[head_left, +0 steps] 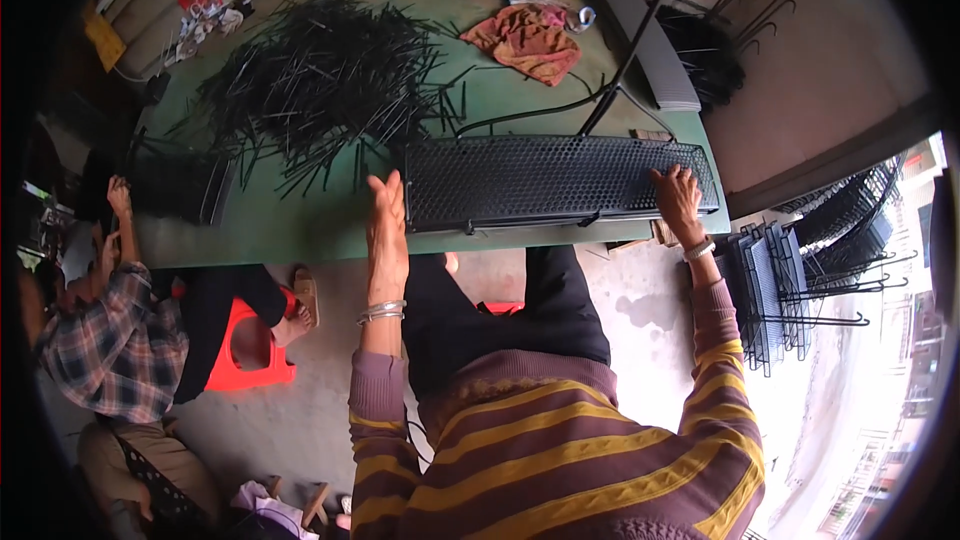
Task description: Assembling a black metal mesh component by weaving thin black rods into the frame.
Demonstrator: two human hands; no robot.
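Note:
A long black perforated metal basket-like tray (550, 180) lies across the near part of the green table, its small hooks hanging over the front side. My left hand (387, 225) stands on edge at the tray's left end, fingers stretched and thumb up, palm side toward the tray. Whether it touches the tray I cannot tell. My right hand (678, 198) rests on the mesh near the tray's right end, its fingers spread and slightly bent. Beyond the tray's left end spreads a big heap of thin black strips (320, 70).
Another person (120, 330) sits at the table's left beside a red stool (250, 345). An orange-brown cloth (530, 40) lies at the back of the green table (300, 230). A slanting black rod (640, 40) rises behind the tray. Black wire racks (770, 290) stand at the right.

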